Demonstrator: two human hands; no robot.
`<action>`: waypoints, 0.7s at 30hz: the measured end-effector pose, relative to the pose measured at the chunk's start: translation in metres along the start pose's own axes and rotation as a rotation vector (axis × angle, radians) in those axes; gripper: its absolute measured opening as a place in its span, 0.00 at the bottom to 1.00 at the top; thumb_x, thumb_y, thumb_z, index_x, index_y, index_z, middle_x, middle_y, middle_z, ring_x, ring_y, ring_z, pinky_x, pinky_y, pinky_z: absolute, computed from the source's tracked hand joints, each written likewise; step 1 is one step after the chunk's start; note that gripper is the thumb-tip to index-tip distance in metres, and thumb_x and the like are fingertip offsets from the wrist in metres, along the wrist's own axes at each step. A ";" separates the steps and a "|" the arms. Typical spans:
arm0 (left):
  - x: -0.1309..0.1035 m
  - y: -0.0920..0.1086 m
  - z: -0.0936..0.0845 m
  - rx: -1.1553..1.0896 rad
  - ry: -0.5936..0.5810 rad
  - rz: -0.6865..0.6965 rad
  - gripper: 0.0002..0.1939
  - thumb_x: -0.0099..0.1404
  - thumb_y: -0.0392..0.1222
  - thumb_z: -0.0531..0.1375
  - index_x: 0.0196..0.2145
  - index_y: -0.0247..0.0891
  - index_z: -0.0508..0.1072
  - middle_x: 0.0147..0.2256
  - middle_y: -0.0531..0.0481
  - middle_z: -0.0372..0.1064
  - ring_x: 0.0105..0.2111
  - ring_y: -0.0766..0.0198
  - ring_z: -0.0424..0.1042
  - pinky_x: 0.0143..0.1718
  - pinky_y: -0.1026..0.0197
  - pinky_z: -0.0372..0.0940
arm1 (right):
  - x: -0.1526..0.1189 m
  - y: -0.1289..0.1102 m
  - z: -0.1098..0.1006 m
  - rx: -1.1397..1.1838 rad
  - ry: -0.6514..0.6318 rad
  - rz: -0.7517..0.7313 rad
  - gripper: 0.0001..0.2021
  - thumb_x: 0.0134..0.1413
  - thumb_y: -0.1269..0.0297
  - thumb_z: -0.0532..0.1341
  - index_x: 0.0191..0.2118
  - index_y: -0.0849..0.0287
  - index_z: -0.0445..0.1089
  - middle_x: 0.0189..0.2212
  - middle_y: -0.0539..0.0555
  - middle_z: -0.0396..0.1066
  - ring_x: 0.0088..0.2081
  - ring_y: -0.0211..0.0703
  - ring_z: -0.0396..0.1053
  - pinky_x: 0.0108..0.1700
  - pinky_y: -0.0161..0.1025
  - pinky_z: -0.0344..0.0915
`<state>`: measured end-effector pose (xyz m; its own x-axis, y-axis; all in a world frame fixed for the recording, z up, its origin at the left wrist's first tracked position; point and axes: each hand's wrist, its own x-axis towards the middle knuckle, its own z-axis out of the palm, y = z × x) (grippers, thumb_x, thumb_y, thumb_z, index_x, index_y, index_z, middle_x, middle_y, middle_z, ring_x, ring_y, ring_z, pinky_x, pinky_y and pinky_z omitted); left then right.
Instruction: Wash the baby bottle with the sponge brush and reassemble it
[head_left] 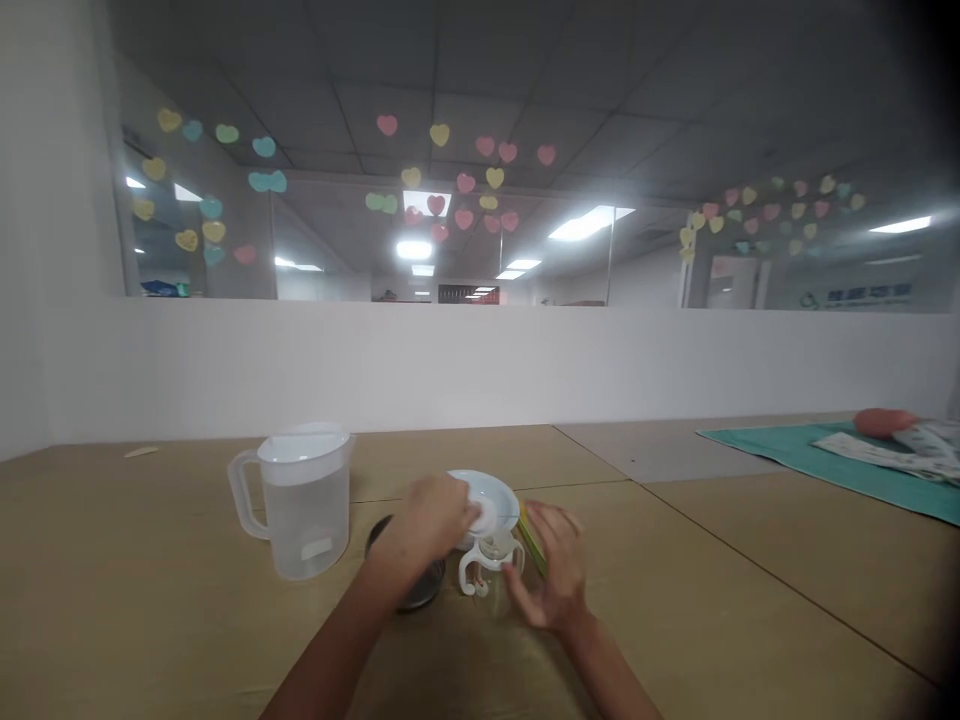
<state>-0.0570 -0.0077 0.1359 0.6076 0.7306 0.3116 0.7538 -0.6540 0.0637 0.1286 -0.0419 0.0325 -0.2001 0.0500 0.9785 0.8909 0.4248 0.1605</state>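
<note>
My left hand (435, 518) is closed on a small round white lid (484, 515), just above a small clear cup with white handles (495, 560). On the cup's right side, my right hand (553, 570) has its fingers apart, with the thumb close to the cup; whether it touches is unclear. Behind the cup lies a pale, shallow bowl (491, 488), partly covered by my left hand. A dark round dish (424, 588) sits under my left wrist, mostly hidden. Something yellow-green and narrow (532, 540) shows between the bowl and my right hand.
A translucent pitcher (309, 510) stands to the left, its handle facing left. At the far right a teal cloth (825, 465) bears a reddish item (885, 423) and a patterned white cloth (892, 457). A white wall (450, 365) with windows above borders the table's back.
</note>
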 end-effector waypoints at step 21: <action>-0.076 0.047 0.010 0.091 0.584 0.617 0.12 0.65 0.39 0.49 0.32 0.40 0.71 0.27 0.50 0.69 0.28 0.63 0.68 0.38 0.52 0.66 | 0.011 -0.011 -0.027 0.086 0.057 -0.118 0.15 0.56 0.60 0.53 0.49 0.57 0.63 0.36 0.58 0.71 0.43 0.47 0.69 0.42 0.48 0.69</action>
<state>-0.0653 -0.0916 0.1063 0.7085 0.0143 0.7056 0.3628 -0.8649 -0.3468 0.1272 -0.0704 0.0449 -0.2756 -0.0553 0.9597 0.8241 0.5003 0.2655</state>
